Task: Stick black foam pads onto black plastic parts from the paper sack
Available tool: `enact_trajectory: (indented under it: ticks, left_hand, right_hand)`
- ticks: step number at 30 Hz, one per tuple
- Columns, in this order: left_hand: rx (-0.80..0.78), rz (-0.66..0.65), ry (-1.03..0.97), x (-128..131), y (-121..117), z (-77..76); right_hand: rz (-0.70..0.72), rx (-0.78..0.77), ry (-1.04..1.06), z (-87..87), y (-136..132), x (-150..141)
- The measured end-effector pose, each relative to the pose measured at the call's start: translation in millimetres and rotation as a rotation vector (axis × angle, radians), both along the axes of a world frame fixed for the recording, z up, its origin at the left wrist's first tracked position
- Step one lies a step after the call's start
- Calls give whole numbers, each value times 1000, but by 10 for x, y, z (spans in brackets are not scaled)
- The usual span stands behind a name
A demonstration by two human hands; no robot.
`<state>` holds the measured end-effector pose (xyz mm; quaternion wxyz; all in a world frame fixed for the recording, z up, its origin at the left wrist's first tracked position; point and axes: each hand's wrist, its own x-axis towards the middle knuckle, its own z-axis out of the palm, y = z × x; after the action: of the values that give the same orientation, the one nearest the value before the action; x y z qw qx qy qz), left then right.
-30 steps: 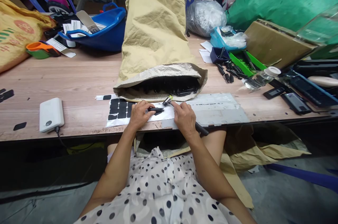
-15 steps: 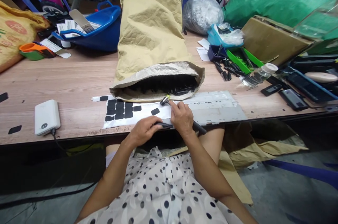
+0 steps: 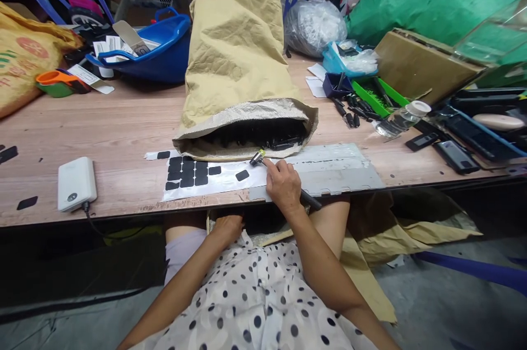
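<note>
My right hand (image 3: 284,184) rests at the table's front edge, wrapped around the black handle of a small hammer (image 3: 310,200). Its metal head with a yellow end lies past my fingertips, just in front of the open paper sack. Down at my lap, my left hand (image 3: 228,229) reaches to the mouth of a second sack (image 3: 272,238); its fingers are hidden. On the table, the large paper sack (image 3: 236,59) has its mouth towards me, with black pieces (image 3: 284,143) inside. A white sheet with black rounded stickers (image 3: 187,173) lies left of my right hand.
A white power bank (image 3: 77,184) with a cable stands at the left. Behind it is a blue basin (image 3: 164,45) of small boxes. To the right are a green tray (image 3: 376,94), a clear bottle (image 3: 401,119) and phones (image 3: 457,155). A grey board (image 3: 346,166) lies along the front edge.
My left hand has dropped from the table edge, where it was at a thin dark piece, into the sack at my lap. My right hand keeps its grip on the hammer.
</note>
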<state>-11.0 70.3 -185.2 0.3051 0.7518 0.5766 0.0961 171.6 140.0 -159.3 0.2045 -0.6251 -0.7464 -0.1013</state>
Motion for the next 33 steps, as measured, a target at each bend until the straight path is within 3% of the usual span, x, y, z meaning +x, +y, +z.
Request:
enact_trajectory:
  ticks: [3,6,7,9,12,14,16,20,25,29,33]
  left_hand:
    - [-157,-138,14,-4,36,259]
    - [-260,-266,-253,15,219,611]
    - [-223,-213,-335,20,327,704]
    - [17,88,-361,18,608,811]
    - [360,535,-214,-10,1091,787]
    - [398,701,-115,-32,1359,707]
    - [352,767,-53,-48,1533,623]
    - [356,753,-32,-92,1620,504]
    - [474,663,-19,-236,1430,459]
    - [512,529,-130,-347,1143,512]
    - [426,282,-204,-356,907,539]
  right_hand:
    - [-3,-11,14,3,-1,-6]
    - [-11,-13,18,-2,1,-9]
    - [-12,-14,18,-3,1,-10]
    - [-9,-14,19,-6,2,-10]
    - [-4,0,18,-7,4,-11]
    - [0,14,14,-5,6,-13]
    - [0,19,11,-2,7,-16]
    - [-1,8,7,5,5,-18]
    - [3,5,19,0,4,-12]
    - [1,-13,33,-11,10,-13]
    - [-29,-2,42,-15,17,-21]
